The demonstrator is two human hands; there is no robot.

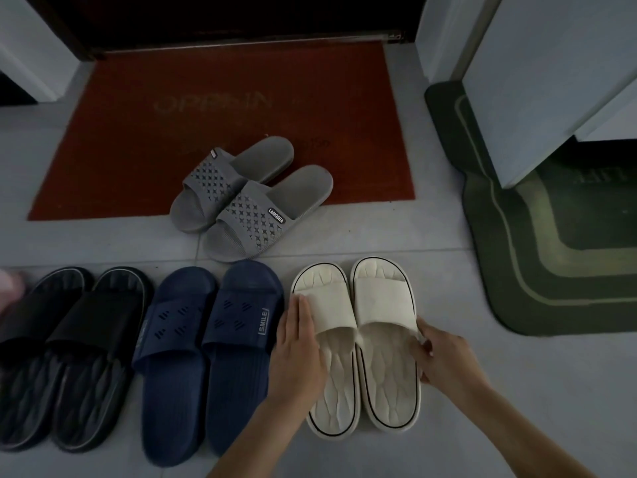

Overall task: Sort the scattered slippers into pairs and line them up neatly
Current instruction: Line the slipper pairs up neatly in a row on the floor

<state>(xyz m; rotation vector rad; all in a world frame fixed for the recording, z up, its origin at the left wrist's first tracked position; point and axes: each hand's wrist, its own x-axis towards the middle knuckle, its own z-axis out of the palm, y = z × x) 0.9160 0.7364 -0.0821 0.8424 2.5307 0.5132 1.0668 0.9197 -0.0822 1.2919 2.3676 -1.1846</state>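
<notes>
Pressing in from both sides at the lower middle of the frame, the left hand (299, 353) and right hand (444, 357) have flat, open fingers (303, 307) on the 2 white slippers (358, 339), beside the blue slippers (210, 350) on the floor (482, 391).

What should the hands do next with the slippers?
Probably let go of the white pair and fetch the grey pair. Black, blue and white sit in a row; grey lies slanted, half on the red mat.
</notes>
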